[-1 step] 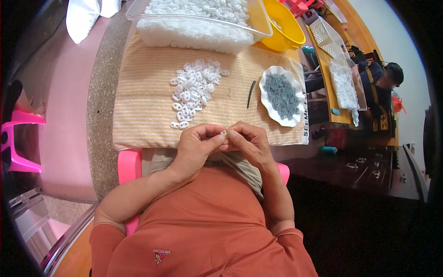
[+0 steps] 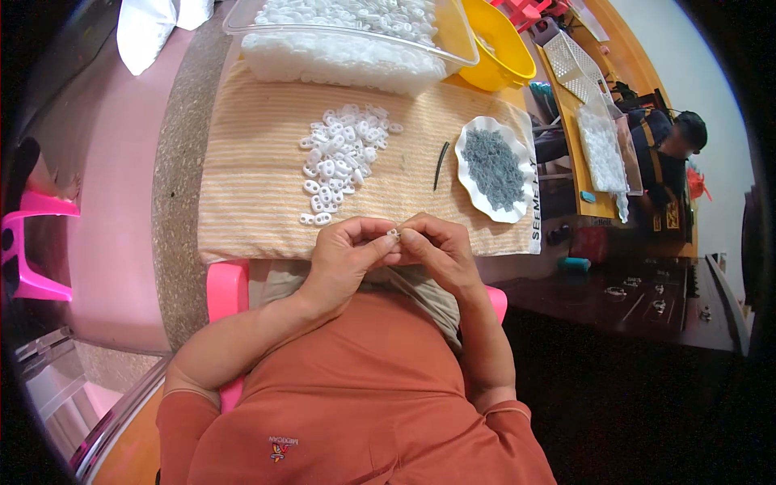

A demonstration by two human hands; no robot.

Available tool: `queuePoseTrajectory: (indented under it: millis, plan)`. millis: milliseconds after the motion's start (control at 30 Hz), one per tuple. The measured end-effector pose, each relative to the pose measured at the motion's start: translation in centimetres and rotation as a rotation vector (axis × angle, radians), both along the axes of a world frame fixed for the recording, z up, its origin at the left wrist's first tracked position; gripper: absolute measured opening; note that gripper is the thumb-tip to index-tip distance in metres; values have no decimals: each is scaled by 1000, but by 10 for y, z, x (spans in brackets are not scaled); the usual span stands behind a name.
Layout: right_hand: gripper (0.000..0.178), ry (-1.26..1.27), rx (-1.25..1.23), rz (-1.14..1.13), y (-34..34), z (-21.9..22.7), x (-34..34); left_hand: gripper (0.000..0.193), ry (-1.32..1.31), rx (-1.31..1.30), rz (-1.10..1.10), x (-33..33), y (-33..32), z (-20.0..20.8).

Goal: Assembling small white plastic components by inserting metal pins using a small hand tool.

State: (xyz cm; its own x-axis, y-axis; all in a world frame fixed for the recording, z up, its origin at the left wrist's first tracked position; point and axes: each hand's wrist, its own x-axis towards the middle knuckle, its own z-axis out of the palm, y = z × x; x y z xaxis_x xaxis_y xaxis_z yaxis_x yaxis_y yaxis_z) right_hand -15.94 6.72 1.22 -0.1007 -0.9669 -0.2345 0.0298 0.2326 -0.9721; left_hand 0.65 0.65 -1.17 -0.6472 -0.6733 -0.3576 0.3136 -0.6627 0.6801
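Just in front of my body, at the table's near edge, my left hand [image 2: 343, 257] and my right hand [image 2: 440, 252] meet fingertip to fingertip. Both are closed in a pinch on one small white plastic piece [image 2: 394, 233], mostly covered by the fingers. Beyond my left hand lies a loose pile of white oval plastic pieces with holes [image 2: 347, 149]. Past my right hand stands a white scalloped plate [image 2: 512, 216] heaped with tiny grey bits [image 2: 493, 168], too small to make out. A thin black stick [image 2: 440, 166] rests left of the plate.
A striped cloth [image 2: 250, 162] covers the table. At its far side stand a clear plastic bin [image 2: 347, 69] full of white pieces and a yellow basin [image 2: 509, 56]. Another person [image 2: 663, 153] sits at a table to the right. A pink stool [image 2: 40, 250] is at left.
The view has shifted very slightly. Both hands keep the same pinch on the white piece.
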Motion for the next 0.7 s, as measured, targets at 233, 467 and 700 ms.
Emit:
queuePoseTrajectory:
  millis: [233, 467, 700]
  plan:
    - [16, 144, 9, -27, -14, 20, -6, 16, 13, 58, 4, 1, -1, 1]
    - [11, 1029, -327, 4, -56, 12, -28, 17, 6, 61, 8, 1, -1, 1]
    - [13, 1295, -285, 103, -71, 7, -22, 17, 24, 74, 9, 2, -2, 3]
